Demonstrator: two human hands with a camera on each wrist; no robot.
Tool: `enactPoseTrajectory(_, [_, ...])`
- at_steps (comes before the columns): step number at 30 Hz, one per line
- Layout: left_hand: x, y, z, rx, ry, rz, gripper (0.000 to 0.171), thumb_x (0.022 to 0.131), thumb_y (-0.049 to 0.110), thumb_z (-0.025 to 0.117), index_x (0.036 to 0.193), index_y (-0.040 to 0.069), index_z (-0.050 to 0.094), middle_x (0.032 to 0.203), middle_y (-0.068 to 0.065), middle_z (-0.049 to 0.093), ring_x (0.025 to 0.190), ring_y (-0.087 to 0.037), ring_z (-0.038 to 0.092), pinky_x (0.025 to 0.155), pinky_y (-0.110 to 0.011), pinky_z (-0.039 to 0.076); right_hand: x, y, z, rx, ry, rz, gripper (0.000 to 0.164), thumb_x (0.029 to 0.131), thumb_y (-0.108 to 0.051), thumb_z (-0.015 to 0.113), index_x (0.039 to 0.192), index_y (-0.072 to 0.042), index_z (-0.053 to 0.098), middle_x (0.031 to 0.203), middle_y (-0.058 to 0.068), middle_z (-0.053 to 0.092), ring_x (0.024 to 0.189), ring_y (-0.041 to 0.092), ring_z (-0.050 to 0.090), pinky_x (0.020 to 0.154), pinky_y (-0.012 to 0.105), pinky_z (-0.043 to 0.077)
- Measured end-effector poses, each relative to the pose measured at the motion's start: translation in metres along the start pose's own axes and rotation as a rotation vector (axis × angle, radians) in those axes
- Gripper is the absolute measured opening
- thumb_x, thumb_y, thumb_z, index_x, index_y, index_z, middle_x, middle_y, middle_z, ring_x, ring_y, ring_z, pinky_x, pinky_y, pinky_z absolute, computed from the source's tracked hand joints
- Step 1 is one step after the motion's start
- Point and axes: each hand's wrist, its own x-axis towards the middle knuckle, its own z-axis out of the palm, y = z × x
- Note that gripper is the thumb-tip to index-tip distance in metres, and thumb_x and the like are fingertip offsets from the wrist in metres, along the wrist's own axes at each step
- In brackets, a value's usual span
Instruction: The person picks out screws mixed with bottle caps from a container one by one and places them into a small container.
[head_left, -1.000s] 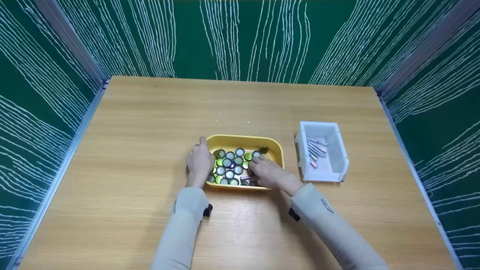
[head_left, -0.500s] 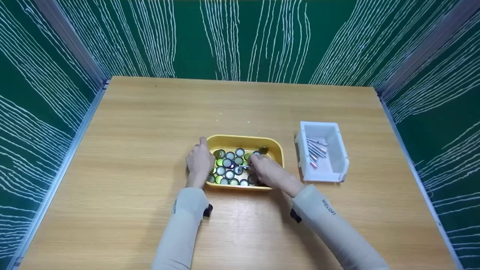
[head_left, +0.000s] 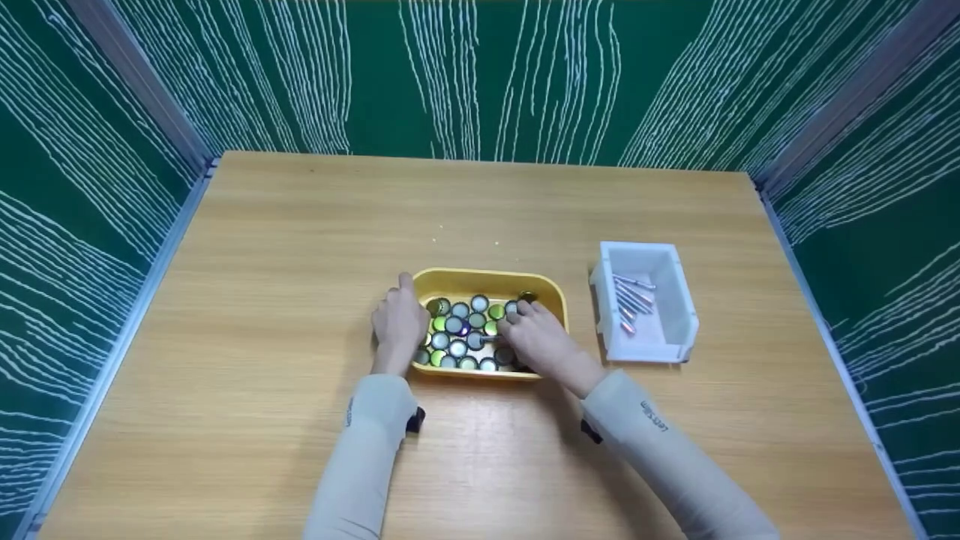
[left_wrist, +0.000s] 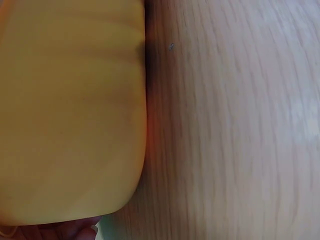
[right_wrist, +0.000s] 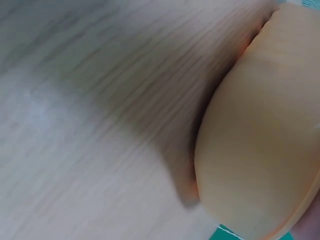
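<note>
In the head view a yellow plastic bin (head_left: 480,274) holds several bottle caps (head_left: 457,348), many lying with their grey insides up, others showing green. At its left end my left hand (head_left: 400,324) grips the rim; in the left wrist view its fingertips (left_wrist: 75,231) show beyond the bin's outer wall (left_wrist: 75,125). My right hand (head_left: 541,341) reaches over the bin's right end, down among the caps. A slim silver rod (head_left: 489,337) sticks out leftward from its pinching fingers. The right wrist view shows mostly the bin's outer wall (right_wrist: 255,130).
To the right stands a white open-front bin (head_left: 686,322) with several slim silver rods (head_left: 634,295) inside. Tiny white specks (head_left: 496,243) dot the wooden table (head_left: 300,247) behind the yellow bin. Green walls with white lines enclose it.
The right hand has shifted slightly within the bin, and the silver rod moved up with it, then a little down. A cap near the front wall became visible. The left hand has stayed put.
</note>
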Motion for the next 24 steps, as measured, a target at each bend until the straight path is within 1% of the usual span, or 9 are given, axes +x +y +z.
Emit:
enactPoseTrajectory(2, [0.0,0.0,0.0,0.0,-0.005,-0.001,0.039,0.089,0.006,0.054,0.126,0.004,0.047,0.095,-0.019,0.068,0.079,-0.037,0.069,0.065,-0.046,0.058,0.0,-0.001,-0.001,-0.028,-0.03,-0.008,0.014,0.078,-0.003,0.069,0.09,-0.008,0.064,0.085,0.009,0.068,0.084,0.028,0.059,0.072,0.038,0.05])
enactPoseTrajectory(5, [0.0,0.0,0.0,-0.003,-0.01,-0.004,0.042,0.088,0.006,0.055,0.129,0.004,0.046,0.097,-0.019,0.068,0.08,-0.037,0.068,0.066,-0.045,0.058,0.0,0.0,0.0,0.019,-0.036,0.018,0.011,0.087,-0.007,0.065,0.097,-0.006,0.061,0.085,0.01,0.068,0.08,0.029,0.064,0.066,0.039,0.055])
enactPoseTrajectory(7, [0.0,0.0,0.0,-0.006,-0.013,-0.002,0.044,0.088,0.006,0.055,0.131,0.004,0.046,0.097,-0.019,0.068,0.08,-0.037,0.068,0.066,-0.045,0.058,0.0,0.001,0.001,0.107,-0.029,0.065,0.008,0.094,-0.011,0.061,0.099,-0.006,0.059,0.082,0.011,0.068,0.076,0.031,0.066,0.061,0.042,0.057])
enactPoseTrajectory(9, [0.0,-0.001,0.0,-0.005,-0.01,-0.001,0.045,0.088,0.006,0.056,0.132,0.004,0.045,0.097,-0.019,0.068,0.08,-0.037,0.068,0.066,-0.045,0.058,0.001,0.002,0.001,0.222,-0.021,0.123,0.009,0.098,-0.015,0.056,0.099,-0.006,0.057,0.079,0.011,0.069,0.073,0.033,0.067,0.06,0.046,0.057])
enactPoseTrajectory(11, [0.0,-0.001,0.0,-0.008,-0.007,0.003,0.045,0.088,0.006,0.056,0.132,0.004,0.045,0.096,-0.019,0.068,0.079,-0.036,0.068,0.066,-0.045,0.058,0.001,0.004,0.0,0.337,-0.014,0.181,0.011,0.099,-0.016,0.056,0.1,-0.006,0.058,0.077,0.011,0.069,0.071,0.033,0.068,0.061,0.047,0.057])
enactPoseTrajectory(14, [0.0,-0.001,0.0,-0.009,-0.008,0.001,0.044,0.088,0.006,0.055,0.131,0.004,0.046,0.096,-0.019,0.068,0.08,-0.037,0.068,0.066,-0.045,0.058,0.002,0.007,-0.002,0.482,0.012,0.226,0.013,0.098,-0.017,0.057,0.101,-0.005,0.06,0.077,0.01,0.069,0.068,0.028,0.067,0.061,0.044,0.056])
enactPoseTrajectory(17, [0.0,-0.001,0.0,-0.003,-0.009,0.0,0.044,0.088,0.007,0.056,0.131,0.004,0.046,0.097,-0.019,0.068,0.08,-0.037,0.068,0.067,-0.046,0.058,0.003,0.009,-0.006,0.577,0.036,0.222,0.014,0.098,-0.017,0.059,0.101,-0.003,0.062,0.077,0.008,0.068,0.064,0.019,0.062,0.057,0.034,0.054])
enactPoseTrajectory(20, [0.0,-0.002,0.0,0.008,-0.004,0.002,0.045,0.087,0.007,0.057,0.131,0.004,0.046,0.097,-0.019,0.068,0.08,-0.037,0.068,0.067,-0.046,0.058,0.003,0.009,-0.008,0.629,0.036,0.204,0.014,0.098,-0.017,0.059,0.101,-0.004,0.061,0.076,0.007,0.067,0.062,0.013,0.059,0.056,0.027,0.05])
enactPoseTrajectory(24, [0.0,-0.001,0.001,0.004,0.008,0.002,0.043,0.087,0.007,0.057,0.128,0.004,0.048,0.096,-0.02,0.069,0.081,-0.039,0.069,0.066,-0.047,0.058,0.002,0.01,-0.01,0.681,0.049,0.176,0.013,0.098,-0.016,0.059,0.101,-0.003,0.06,0.074,0.009,0.068,0.062,0.013,0.061,0.058,0.027,0.053])
